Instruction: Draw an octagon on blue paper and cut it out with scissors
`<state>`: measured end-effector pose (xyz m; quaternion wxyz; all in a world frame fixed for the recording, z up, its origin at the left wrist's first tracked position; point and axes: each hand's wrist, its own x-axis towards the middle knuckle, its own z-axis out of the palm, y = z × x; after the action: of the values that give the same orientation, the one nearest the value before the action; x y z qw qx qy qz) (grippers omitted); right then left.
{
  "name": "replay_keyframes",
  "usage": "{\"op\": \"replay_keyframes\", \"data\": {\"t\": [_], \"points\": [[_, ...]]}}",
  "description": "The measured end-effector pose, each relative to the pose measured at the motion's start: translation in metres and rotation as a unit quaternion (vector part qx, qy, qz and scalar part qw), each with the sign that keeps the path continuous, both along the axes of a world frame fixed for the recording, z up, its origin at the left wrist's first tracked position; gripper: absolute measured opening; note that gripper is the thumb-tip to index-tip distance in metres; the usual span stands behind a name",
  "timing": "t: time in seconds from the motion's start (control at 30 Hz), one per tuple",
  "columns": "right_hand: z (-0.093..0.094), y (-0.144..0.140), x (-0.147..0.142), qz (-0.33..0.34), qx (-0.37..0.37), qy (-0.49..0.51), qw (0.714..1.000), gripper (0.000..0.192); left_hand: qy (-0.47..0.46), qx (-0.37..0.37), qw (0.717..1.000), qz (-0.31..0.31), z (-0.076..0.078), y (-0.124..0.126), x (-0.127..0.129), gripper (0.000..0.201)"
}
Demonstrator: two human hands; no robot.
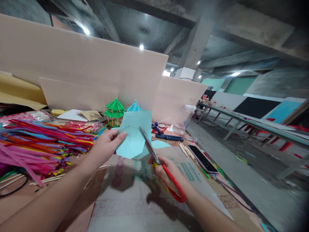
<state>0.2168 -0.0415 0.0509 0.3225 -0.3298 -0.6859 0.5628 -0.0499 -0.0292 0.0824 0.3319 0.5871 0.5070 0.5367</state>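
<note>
My right hand [166,172] is closed through the red handles of the scissors [159,166], blades nearly shut and biting into the light blue paper sheet [134,135] from its lower right edge. My left hand [107,145] pinches the sheet's left edge, thumb on top, holding it up off the table [135,199]. Pencil lines show on the sheet; I judge the cut only partly done, most of the outline uncut. Beyond: pipe cleaners [43,138] left, a green paper pavilion [114,111] behind, a phone [202,158] right.

Teal print on board [145,193], blurred, none readable.
</note>
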Motion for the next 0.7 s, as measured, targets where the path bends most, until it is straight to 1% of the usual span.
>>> {"op": "replay_keyframes", "data": {"t": [0.23,0.43,0.57,0.7], "points": [[-0.0003,0.0011,0.0000,0.000,-0.015,0.001,1.000,0.073,0.002,-0.021,1.000,-0.014,0.0004,-0.0001,0.0003,0.031],[-0.0017,-0.0006,-0.0014,-0.003,-0.024,0.011,1.000,0.071,0.008,-0.025,0.999,-0.020,-0.0005,0.0013,-0.0003,0.033],[-0.0055,0.0006,-0.0019,-0.012,-0.021,0.019,1.000,0.065,0.021,-0.036,0.998,-0.046,0.0008,0.0014,0.0021,0.028],[-0.0065,0.0010,-0.0022,-0.019,-0.018,0.023,0.999,0.068,0.007,-0.024,0.997,-0.068,0.0023,0.0013,0.0050,0.023]]}}
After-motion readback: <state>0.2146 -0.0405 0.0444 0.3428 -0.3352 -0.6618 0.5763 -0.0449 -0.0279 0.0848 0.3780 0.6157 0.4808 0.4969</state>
